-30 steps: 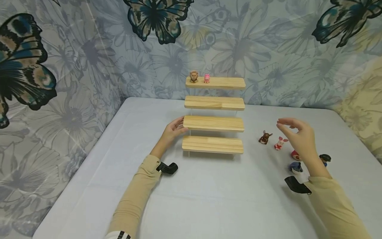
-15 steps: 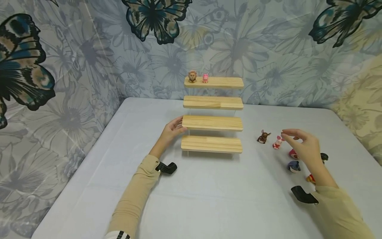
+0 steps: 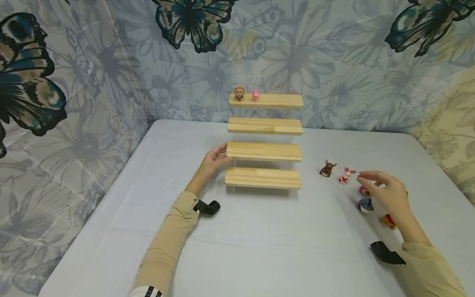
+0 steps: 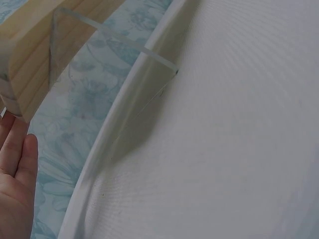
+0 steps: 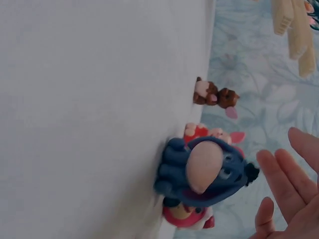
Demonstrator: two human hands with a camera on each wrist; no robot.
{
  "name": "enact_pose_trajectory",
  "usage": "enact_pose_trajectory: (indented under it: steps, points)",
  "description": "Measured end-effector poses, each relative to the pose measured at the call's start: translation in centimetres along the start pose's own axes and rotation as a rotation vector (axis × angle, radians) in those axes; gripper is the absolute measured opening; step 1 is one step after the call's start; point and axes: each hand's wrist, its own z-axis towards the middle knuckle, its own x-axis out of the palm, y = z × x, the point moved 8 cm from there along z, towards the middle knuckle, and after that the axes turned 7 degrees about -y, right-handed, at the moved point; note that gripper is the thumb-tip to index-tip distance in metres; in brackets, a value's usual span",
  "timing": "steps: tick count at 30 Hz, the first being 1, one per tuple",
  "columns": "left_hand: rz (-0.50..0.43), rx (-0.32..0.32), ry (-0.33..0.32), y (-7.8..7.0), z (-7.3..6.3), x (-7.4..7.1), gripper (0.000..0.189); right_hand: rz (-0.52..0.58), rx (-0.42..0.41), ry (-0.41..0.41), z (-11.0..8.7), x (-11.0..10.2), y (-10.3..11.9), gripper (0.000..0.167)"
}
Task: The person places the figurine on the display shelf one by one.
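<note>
In the head view, from where I stand, the left hand (image 3: pixel 212 161) touches the left end of the third board down (image 3: pixel 264 152) on a wooden shelf stand (image 3: pixel 263 179). Some fingertips are lost behind that end, so I can't tell whether it grips or merely rests there. At right of the frame, the right hand (image 3: pixel 391 193) has thumb and fingers loosely parted with nothing between them, above the counter (image 3: pixel 267 243). It partly covers a red figurine (image 3: pixel 364 190); a dark sliver behind it is too small to name. The brown figurine (image 3: pixel 327 168), pig (image 3: pixel 346 175) and donkey (image 3: pixel 365 205) show more fully; a red-and-yellow figurine (image 3: pixel 388 221) sits close by the wrist. A lion (image 3: pixel 239 93) and a small pink figurine (image 3: pixel 255 95), its features hard to read, stand at the top board's left. The butterflies (image 3: pixel 191 24) are cut by the frame edges.

In the left wrist view, the board runs out at upper left, propped on a clear support (image 4: pixel 119 40); the left hand is cut off at lower left.

In the right wrist view, the donkey hides part of the pig and the red figurine. The right hand is cropped at lower right, and only board ends show at upper right.
</note>
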Motion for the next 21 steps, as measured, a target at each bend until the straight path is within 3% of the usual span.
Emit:
enact_pose_trajectory:
  steps: [7, 13, 21]
  points:
    - [0.006, -0.01, 0.002, -0.1, 0.0, 0.1, 0.054, 0.021, 0.079, 0.119, -2.1, -1.7, 3.6, 0.04]
    - [-0.021, -0.002, 0.002, 0.0, 0.0, 0.0, 0.055, -0.027, 0.03, 0.16, -2.3, -1.8, 4.3, 0.04]
    - [-0.02, -0.012, 0.005, 0.1, 0.1, 0.1, 0.059, -0.059, 0.056, 0.213, -3.1, -2.5, 5.6, 0.042]
